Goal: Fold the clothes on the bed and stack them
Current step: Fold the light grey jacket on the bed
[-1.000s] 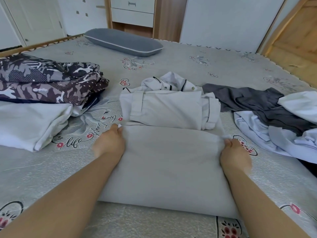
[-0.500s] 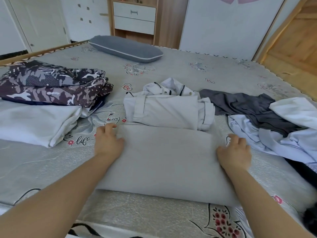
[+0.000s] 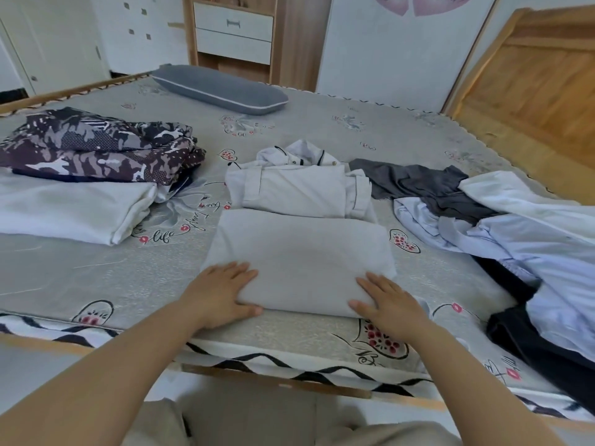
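Resting on the near corners of the folded grey cloth (image 3: pixel 299 255), the left hand (image 3: pixel 222 292) and right hand (image 3: pixel 391 302) lie flat with straight fingers loosely together. Thumbs sit at its near edge on the bed (image 3: pixel 96 278).

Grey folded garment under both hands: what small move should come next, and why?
Probably lift the grey folded garment by its near edge and set it on the white piped garment lying folded just behind it. The left hand and right hand already sit at its near corners, thumbs at the fold, and the piece looks flat and squared. Unfolded clothes wait to the right.
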